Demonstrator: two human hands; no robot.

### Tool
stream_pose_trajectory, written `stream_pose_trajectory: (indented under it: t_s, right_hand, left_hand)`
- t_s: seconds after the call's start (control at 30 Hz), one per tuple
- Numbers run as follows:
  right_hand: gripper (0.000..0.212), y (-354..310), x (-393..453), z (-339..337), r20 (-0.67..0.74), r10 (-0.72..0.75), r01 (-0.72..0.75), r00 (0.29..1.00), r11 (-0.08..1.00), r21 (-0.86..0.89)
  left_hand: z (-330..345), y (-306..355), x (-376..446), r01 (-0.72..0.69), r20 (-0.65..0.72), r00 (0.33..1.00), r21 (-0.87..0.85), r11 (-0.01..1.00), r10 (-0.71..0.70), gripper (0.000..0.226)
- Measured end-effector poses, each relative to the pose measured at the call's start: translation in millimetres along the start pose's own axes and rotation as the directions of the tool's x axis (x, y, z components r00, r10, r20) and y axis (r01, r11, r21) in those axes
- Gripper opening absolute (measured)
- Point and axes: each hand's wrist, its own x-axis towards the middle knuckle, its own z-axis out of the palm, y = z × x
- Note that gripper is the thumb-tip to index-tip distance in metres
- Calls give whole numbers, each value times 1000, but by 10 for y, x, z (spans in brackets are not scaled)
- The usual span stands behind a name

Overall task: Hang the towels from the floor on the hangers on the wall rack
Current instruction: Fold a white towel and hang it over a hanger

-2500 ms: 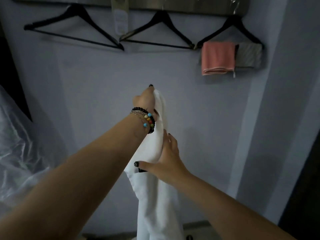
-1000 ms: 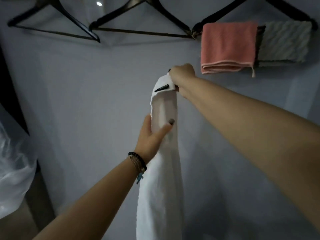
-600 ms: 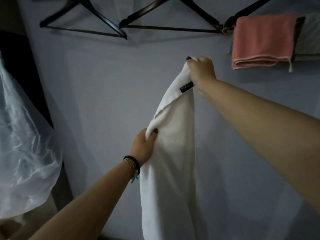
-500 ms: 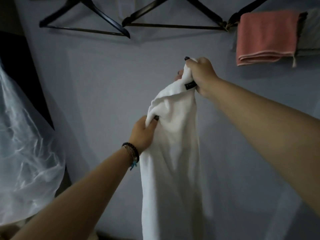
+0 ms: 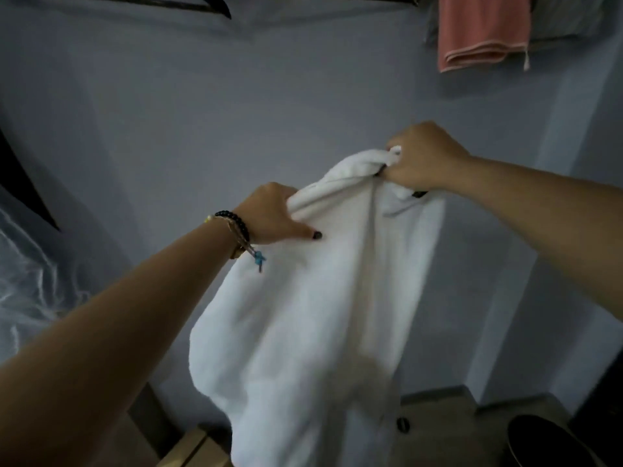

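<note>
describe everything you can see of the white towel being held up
The white towel looks like soft, thick terry cloth, plain apart from a small dark tag near its top right corner. It hangs in loose folds in front of the grey wall, its top edge bunched. The left hand grips the upper left part, thumb pressed on the front; the right hand grips the bunched upper right corner, a little higher. Its bottom runs out of frame.

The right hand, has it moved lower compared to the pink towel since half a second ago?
Yes. The right hand now grips the white towel further below the pink towel.
</note>
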Motion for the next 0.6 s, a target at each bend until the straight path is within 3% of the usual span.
stream_pose_trajectory:
  t_s: [0.07, 0.17, 0.2, 0.27, 0.3, 0.37, 0.47, 0.5, 0.6]
  right_hand:
    - [26, -22, -45, -105, -85, 58, -59, 995, 998, -8]
    - [24, -98, -132, -265, -171, 84, -85, 982, 996, 0]
    - [20, -120, -168, -328, -176, 97, -95, 980, 995, 21]
    - [16, -151, -258, -423, -147, 165, -148, 975, 982, 119]
    - [17, -159, -324, -440, -109, 237, -213, 966, 957, 196]
    - [15, -221, -516, -407, 68, 399, -393, 915, 837, 381]
    - [8, -364, -968, -152, 396, 461, -607, 794, 621, 496]
    - [5, -414, -1130, -51, 456, 470, -654, 756, 579, 487]
    - [14, -538, -1405, 55, 480, 568, -743, 669, 483, 464]
  left_hand:
    - [119, -206, -248, 141, 184, 972, 48, 989, -147, 35]
    - [330, -523, -639, 238, 319, 903, 183, 954, -286, 34]
    - [383, -613, -761, 265, 341, 889, 160, 951, -305, 35]
    - [456, -706, -984, 379, 288, 897, -104, 920, -337, 32]
    - [479, -677, -1087, 417, 202, 906, -263, 870, -373, 31]
    - [553, -543, -1219, 471, 55, 858, -483, 738, -511, 35]
    - [789, -161, -1390, 552, 107, 731, -674, 491, -674, 38]
    - [863, 16, -1431, 573, 126, 717, -666, 477, -686, 38]
    - [868, 495, -1354, 578, 18, 730, -550, 603, -683, 37]
